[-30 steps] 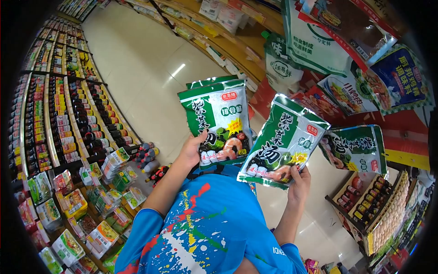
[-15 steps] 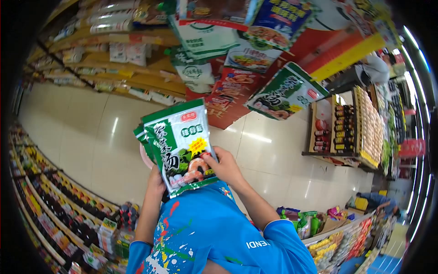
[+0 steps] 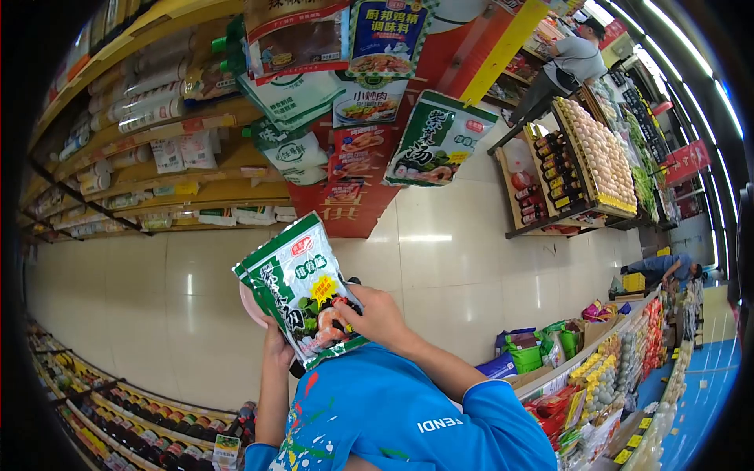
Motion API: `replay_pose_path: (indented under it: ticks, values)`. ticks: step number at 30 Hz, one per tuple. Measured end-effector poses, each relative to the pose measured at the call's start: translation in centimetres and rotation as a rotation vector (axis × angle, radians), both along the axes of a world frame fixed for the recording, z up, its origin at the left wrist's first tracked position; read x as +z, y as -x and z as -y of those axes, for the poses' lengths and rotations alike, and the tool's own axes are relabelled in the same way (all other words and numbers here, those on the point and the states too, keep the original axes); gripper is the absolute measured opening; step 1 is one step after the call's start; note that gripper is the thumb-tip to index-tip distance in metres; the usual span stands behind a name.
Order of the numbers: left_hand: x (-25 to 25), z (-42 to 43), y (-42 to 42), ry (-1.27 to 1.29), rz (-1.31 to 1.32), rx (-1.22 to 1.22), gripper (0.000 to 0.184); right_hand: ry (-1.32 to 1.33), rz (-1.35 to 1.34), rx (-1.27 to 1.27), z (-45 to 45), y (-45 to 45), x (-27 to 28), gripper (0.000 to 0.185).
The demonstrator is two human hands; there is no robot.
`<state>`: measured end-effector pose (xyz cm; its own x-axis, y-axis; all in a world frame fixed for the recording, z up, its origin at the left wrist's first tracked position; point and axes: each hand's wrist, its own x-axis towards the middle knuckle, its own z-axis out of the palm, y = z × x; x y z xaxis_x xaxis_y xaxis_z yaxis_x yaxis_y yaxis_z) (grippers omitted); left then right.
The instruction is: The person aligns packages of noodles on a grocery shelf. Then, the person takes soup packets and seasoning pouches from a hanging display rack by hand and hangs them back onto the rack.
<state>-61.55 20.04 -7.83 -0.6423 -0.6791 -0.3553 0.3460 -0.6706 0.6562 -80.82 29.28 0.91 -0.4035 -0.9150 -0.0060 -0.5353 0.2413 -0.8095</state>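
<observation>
From here I see the left hand [image 3: 275, 345] and right hand [image 3: 383, 315] holding a packet [image 3: 300, 284] by its lower sides; another bag [image 3: 440, 141] is at the display [image 3: 363, 223]'s right edge.

From here I see a blue shirt [image 3: 385, 404], its sleeves [image 3: 503, 404] short, with white FENDI letters [image 3: 441, 425] and, toward its left edge, red, white, yellow and green splatters [image 3: 312, 381].

Legible text reads 排骨味 and 汤 on the near, held packet [image 3: 312, 263], 紫菜汤 on the far, right-hand green packet [image 3: 434, 149], 厨邦鸡精调味料 on the blue packet [image 3: 389, 38] left of it, and FENDI on the near shirt [image 3: 393, 408].
</observation>
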Motion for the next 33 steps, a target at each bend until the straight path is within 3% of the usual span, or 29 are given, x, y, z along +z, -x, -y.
replay_pose_path:
  ticks: [2,3,14,16,17,21,24,25,26,29,33]
  values:
    - [-1.2,0.1,-0.3,-0.123,0.048,0.06,0.074,0.024,0.044,-0.012,0.2,-0.3,0.2,0.026]
    - [-3.8,0.3,-1.3,-0.298,-0.049,0.092,0.059,0.022,0.026,0.007,0.3,-0.4,0.2,0.026]
    - [-5.5,1.3,-1.0,-0.378,-0.189,0.061,0.051,0.06,-0.063,0.136,1.6,1.0,-1.9,0.03]
    - [-2.7,1.3,0.5,-0.248,-0.135,0.11,0.049,0.015,0.309,0.067,2.2,2.9,-1.8,0.03]
    - [-1.7,1.3,1.1,-0.126,-0.082,0.153,0.047,0.027,0.338,-0.015,2.6,4.5,-1.7,0.029]
    - [-3.9,2.4,1.5,-0.091,-0.102,0.227,0.046,0.281,0.056,-0.489,3.2,14.1,-0.9,0.025]
    - [-7.5,3.4,1.0,-0.136,-0.111,0.263,0.049,0.469,0.039,-0.703,3.1,21.9,-2.3,0.049]
    - [-9.7,4.0,0.6,-0.041,-0.085,0.269,0.052,0.394,0.011,-0.755,2.9,24.2,-2.5,0.066]
    - [-9.4,4.1,0.8,-0.035,-0.085,0.272,0.052,0.399,0.014,-0.752,2.9,25.7,-2.6,0.066]
    - [-8.7,4.3,1.5,-0.058,-0.088,0.31,0.052,0.315,0.136,-0.715,3.2,28.8,-2.5,0.09]
    - [-9.2,4.5,1.8,-0.066,-0.102,0.31,0.052,0.296,0.19,-0.607,4.1,30.8,-3.5,0.09]
